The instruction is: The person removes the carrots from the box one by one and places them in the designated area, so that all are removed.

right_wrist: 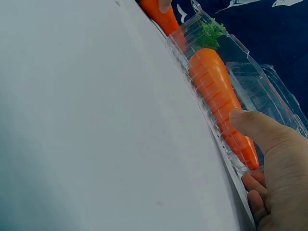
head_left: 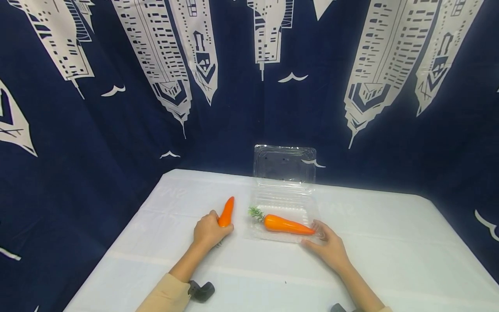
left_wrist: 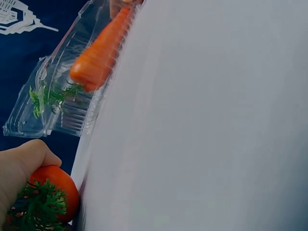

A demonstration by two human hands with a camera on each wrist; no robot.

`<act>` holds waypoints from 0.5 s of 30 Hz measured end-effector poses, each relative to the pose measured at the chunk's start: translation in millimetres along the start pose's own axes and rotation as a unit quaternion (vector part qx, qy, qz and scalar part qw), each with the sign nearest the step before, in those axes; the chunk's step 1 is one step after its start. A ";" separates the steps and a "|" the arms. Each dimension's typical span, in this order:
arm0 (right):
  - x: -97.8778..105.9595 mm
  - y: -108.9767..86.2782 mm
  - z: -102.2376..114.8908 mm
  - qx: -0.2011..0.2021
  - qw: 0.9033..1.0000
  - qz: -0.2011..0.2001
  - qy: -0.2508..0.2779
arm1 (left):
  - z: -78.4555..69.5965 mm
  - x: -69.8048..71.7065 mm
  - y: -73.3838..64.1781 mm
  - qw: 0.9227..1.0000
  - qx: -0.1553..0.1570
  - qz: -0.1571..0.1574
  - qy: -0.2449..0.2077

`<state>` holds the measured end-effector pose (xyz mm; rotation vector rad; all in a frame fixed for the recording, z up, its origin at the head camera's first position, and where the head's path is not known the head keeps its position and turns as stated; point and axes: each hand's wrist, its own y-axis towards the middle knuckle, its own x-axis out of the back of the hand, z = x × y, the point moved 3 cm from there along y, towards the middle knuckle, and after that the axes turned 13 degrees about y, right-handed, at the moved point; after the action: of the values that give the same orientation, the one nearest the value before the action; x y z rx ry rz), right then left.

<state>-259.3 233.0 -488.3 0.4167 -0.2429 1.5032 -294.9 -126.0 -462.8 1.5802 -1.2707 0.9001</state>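
My left hand [head_left: 208, 232] grips an orange carrot [head_left: 227, 212] around its thick, leafy end, with the tip pointing away from me. In the left wrist view, green leaves [left_wrist: 42, 204] stick out beside the thumb. Just to the right stands a clear plastic clamshell container [head_left: 255, 236], its lid [head_left: 284, 162] raised at the back. Inside it lies a second carrot [head_left: 288, 225], leaves to the left and tip to the right. My right hand [head_left: 329, 245] holds the container's right end, the thumb [right_wrist: 255, 125] over its front side and the other fingers curled at the end.
A white cloth covers the table [head_left: 390, 242]. Behind it hangs a dark blue curtain [head_left: 234, 121] printed with white buildings, close to the raised lid. A dark wrist device [head_left: 202, 291] shows at the left sleeve [head_left: 167, 294].
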 end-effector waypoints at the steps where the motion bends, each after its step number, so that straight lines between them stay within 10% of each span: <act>1: -0.1 0.0 -0.2 -0.001 1.000 0.000 0.000 | -0.6 0.5 -0.4 1.000 0.001 0.002 0.003; 15: -0.6 0.7 -0.9 -0.002 1.000 0.004 -0.003 | -7.4 7.3 1.3 0.997 0.027 0.037 0.064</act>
<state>-260.1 232.9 -489.3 0.4173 -0.2520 1.5090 -294.7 -121.5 -453.3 1.5006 -1.2299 1.0726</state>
